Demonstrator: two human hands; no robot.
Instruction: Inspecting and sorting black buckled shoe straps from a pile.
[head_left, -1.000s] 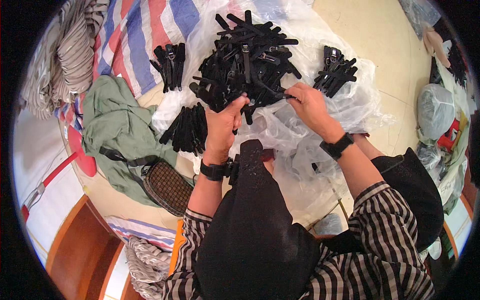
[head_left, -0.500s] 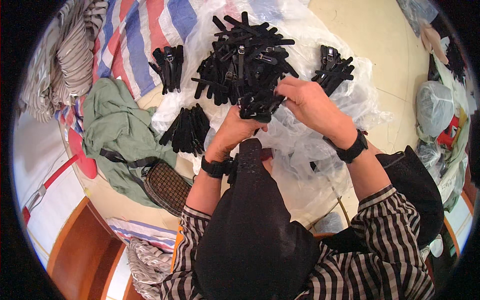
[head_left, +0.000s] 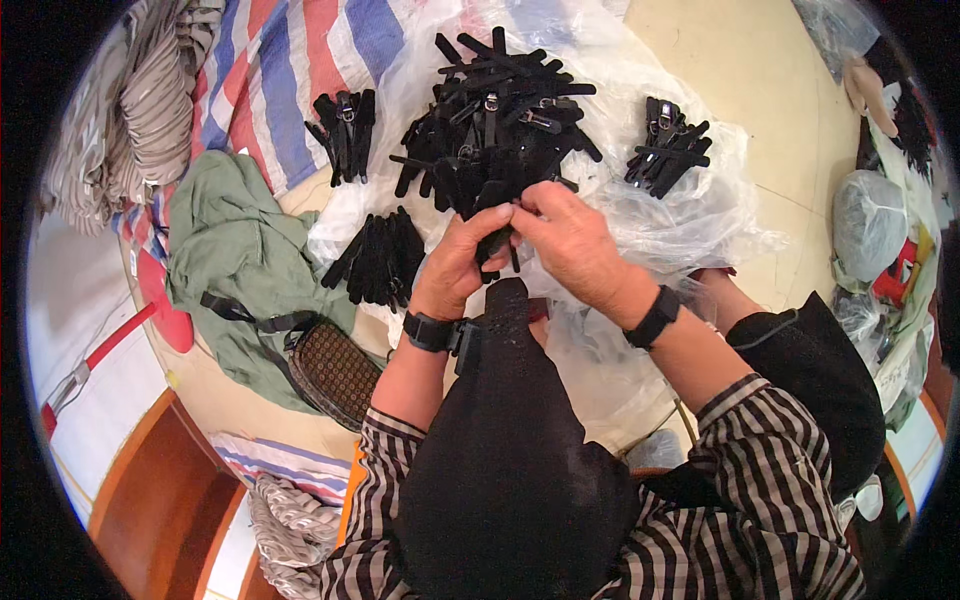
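Note:
My left hand is closed around a bundle of short black buckle straps, held upright over my lap. My right hand meets it at the bundle's top, thumb and fingers pinched on the straps against my left thumb. Just beyond both hands lies a large heap of black straps, some with silver buckles. Smaller groups of the same straps are laid out around it: one at the far left, one nearer on the left and one at the right.
Clear plastic sheeting lies under the straps, beside a striped woven sheet. At the left are a green cloth, a brown patterned pouch and stacked grey material. Plastic-wrapped goods stand at the right edge.
My right hand has moved down and left and now meets my left hand. The bundle has turned from lying across my left hand to upright between both hands.

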